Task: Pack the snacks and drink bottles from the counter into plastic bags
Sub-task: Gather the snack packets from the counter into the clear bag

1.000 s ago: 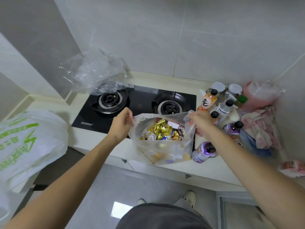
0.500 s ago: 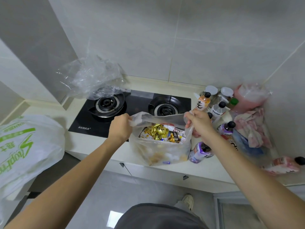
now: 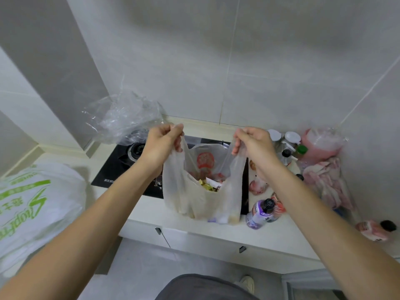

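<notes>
A translucent plastic bag (image 3: 190,198) full of wrapped snacks stands on the counter's front edge, stretched upward. My left hand (image 3: 161,142) grips its left handle and my right hand (image 3: 255,144) grips its right handle, both pulled up taut. Gold and white wrappers (image 3: 208,185) show in the bag's mouth. To the right of the bag a purple-labelled bottle (image 3: 260,213) lies on the counter. Several more bottles (image 3: 287,152) stand behind my right wrist. A pink-labelled bottle (image 3: 374,230) lies at the far right.
A black two-burner gas hob (image 3: 123,167) sits behind the bag. A crumpled clear bag (image 3: 123,118) rests on its left burner. A white bag with green print (image 3: 32,208) fills the left. Pink bags (image 3: 324,169) lie in the right corner. White counter (image 3: 270,237) below.
Both hands have risen from the bag's rim and drawn the handles up, so the bag now stands tall and narrower. The camera view has tilted upward.
</notes>
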The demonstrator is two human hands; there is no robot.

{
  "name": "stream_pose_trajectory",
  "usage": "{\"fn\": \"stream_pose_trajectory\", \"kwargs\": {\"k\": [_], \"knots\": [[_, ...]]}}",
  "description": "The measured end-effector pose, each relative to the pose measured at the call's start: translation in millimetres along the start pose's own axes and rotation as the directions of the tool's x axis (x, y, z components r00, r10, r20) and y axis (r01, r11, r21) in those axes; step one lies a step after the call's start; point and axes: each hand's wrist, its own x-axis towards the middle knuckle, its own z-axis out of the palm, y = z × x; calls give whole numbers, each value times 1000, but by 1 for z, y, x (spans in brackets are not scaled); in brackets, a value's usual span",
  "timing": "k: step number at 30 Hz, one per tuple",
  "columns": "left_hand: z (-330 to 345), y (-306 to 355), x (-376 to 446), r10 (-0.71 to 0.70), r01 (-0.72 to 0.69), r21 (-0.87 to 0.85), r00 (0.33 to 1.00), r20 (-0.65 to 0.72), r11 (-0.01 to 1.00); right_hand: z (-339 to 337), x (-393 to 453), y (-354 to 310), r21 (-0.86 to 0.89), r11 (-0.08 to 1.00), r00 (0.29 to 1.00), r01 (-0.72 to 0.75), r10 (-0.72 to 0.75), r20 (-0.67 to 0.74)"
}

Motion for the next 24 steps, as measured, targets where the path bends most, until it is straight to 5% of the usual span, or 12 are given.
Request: {"fn": "stream_pose_trajectory", "kwargs": {"k": [5, 24], "knots": [[-16, 45, 11, 113, -127, -85, 981, -155, 988, 20, 4, -59, 86, 986, 989, 145, -145, -5], [-48, 80, 114, 29, -18, 241, 999, -41, 970, 84, 119, -92, 0, 1000, 985, 1, -1, 175]]}}
